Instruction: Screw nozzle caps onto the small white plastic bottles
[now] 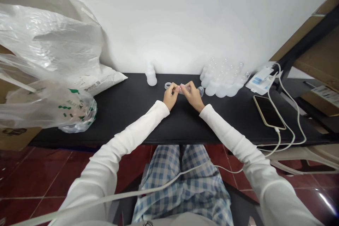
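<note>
Both hands meet over the black table, in the middle of the head view. My left hand and my right hand are closed, fingertips pinching a small translucent plastic piece between them; its exact kind is partly hidden by the fingers. Just left of my left fingers lies a clear ring-shaped piece. Beside my right hand rests a clear rounded cap-like piece. A single white translucent bottle stands upright near the wall, behind and left of the hands. To the right stands a cluster of similar bottles with clear tops.
Large white plastic bags and a clear bag with green print crowd the left side. A phone with a white cable lies at right, near a white-and-blue packet. A white wall rises behind the black table.
</note>
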`<state>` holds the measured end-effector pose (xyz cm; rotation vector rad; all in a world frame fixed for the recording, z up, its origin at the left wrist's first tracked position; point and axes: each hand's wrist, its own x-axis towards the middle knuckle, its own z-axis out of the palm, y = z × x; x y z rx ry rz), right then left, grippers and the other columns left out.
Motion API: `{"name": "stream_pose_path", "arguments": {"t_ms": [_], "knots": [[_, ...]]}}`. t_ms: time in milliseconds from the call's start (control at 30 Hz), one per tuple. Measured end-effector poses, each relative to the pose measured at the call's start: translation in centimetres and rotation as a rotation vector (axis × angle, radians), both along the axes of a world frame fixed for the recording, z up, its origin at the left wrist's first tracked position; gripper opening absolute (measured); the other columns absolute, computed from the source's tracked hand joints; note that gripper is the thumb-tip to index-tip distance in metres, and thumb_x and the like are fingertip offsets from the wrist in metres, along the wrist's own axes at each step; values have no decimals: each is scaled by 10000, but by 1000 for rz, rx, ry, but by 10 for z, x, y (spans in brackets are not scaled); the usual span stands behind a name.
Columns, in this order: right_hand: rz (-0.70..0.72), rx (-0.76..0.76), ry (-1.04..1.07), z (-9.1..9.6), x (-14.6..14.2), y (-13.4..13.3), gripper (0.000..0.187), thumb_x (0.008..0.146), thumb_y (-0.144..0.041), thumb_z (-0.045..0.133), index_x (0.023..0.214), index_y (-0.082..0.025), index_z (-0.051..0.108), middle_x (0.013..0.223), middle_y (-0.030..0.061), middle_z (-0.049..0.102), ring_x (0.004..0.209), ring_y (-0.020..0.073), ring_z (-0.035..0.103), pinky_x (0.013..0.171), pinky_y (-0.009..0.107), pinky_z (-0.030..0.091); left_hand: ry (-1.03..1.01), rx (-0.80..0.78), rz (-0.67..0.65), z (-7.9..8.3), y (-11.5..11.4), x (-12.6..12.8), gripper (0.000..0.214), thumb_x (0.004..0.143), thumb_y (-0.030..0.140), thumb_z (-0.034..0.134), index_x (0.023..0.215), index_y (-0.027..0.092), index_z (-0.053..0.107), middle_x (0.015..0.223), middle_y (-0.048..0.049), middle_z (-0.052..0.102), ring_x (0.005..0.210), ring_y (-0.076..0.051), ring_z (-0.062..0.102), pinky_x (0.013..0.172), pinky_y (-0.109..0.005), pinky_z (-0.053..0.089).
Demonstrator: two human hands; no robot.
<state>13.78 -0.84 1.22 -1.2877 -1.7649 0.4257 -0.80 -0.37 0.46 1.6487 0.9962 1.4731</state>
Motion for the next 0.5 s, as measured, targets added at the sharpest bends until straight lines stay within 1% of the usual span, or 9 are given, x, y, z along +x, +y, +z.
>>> {"name": "stream_pose_path", "arguments": {"t_ms": [67,133,233,300,367,400,467,500], "knots": [[19,95,-25,-1,3,3,486,924,-704,478,1028,-239,569,865,51,677,721,213,637,700,371,554,-14,-34,-6,0,3,-1,377,954,504,539,725,217,455,729,6,485,732,-143,487,780,-285,443],[113,228,-185,1,10,8,460,941,-649,506,1100,-230,607,976,84,682,837,226,648,800,395,562,-60,-71,-7,-1,10,-3,391,961,506,520,713,217,432,701,15,456,698,-135,469,754,-282,452],[265,363,-471,7,22,13,329,1009,-473,480,1203,-267,647,1138,109,670,1007,237,636,927,425,545,-148,-149,-41,-2,18,-6,391,955,470,526,685,213,407,669,24,418,650,-125,449,710,-276,457],[315,414,-574,11,29,14,310,1041,-331,416,1246,-302,647,1235,101,654,1098,233,625,965,442,543,-197,-218,-83,0,20,-7,364,945,408,539,668,204,419,660,24,425,618,-112,444,667,-263,455],[368,452,-617,16,36,11,372,1049,-236,346,1234,-313,660,1274,86,651,1175,230,614,995,468,546,-241,-338,-132,3,21,-9,316,934,328,538,662,193,450,646,20,452,585,-98,452,610,-246,447],[407,470,-626,19,41,10,389,1051,-225,327,1204,-312,673,1288,77,651,1213,230,604,1013,480,546,-263,-424,-157,4,21,-11,292,927,295,534,663,188,467,632,17,467,567,-93,461,574,-238,436],[435,509,-593,26,54,7,374,1057,-267,335,1133,-309,698,1313,60,645,1276,235,578,1052,495,538,-293,-607,-217,6,21,-17,253,904,257,546,669,176,502,604,7,501,532,-94,482,509,-234,413],[404,529,-552,30,63,6,341,1053,-311,368,1121,-307,702,1322,59,640,1294,244,569,1067,502,532,-303,-680,-246,6,22,-21,237,891,254,565,675,169,520,596,-1,523,521,-98,497,488,-236,407]]}}
